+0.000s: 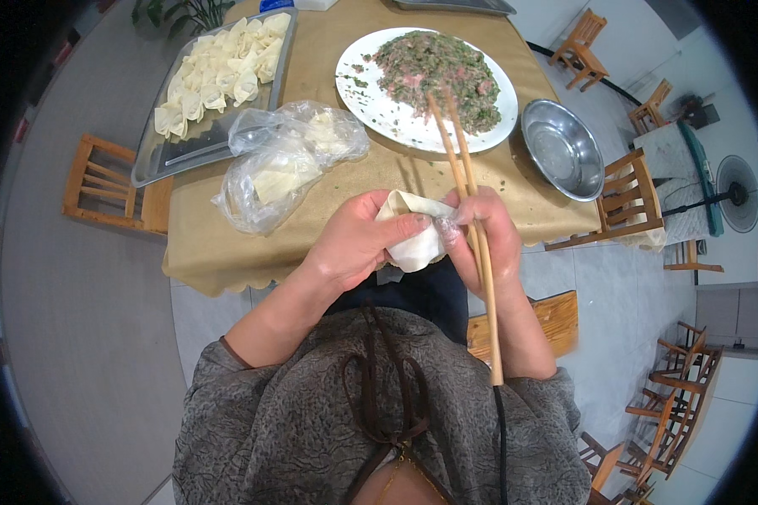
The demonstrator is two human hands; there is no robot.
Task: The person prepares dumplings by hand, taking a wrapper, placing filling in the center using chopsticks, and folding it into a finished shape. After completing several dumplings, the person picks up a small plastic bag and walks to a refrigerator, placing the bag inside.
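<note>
Between my two hands is a partly folded dumpling wrapper [417, 249], its upper edge rolled over. My left hand [360, 237] grips its left side, thumb across the front. My right hand [486, 237] pinches the right corner with floury fingers and also holds a pair of wooden chopsticks [458, 158], whose tips point up over the meat filling. That minced meat filling with chopped greens [439, 76] lies heaped on a white oval plate [379, 117]. Left of it, plastic bags [246, 189] hold more wrappers [287, 177]. Whether filling is inside the wrapper cannot be seen.
A metal tray [142, 167] with rows of folded dumplings [221, 72] stands at the table's left. A steel bowl [562, 151] sits near the right edge of the cloth-covered table [328, 208]. Wooden chairs [104, 189] flank the table; a fan [738, 192] stands farther right.
</note>
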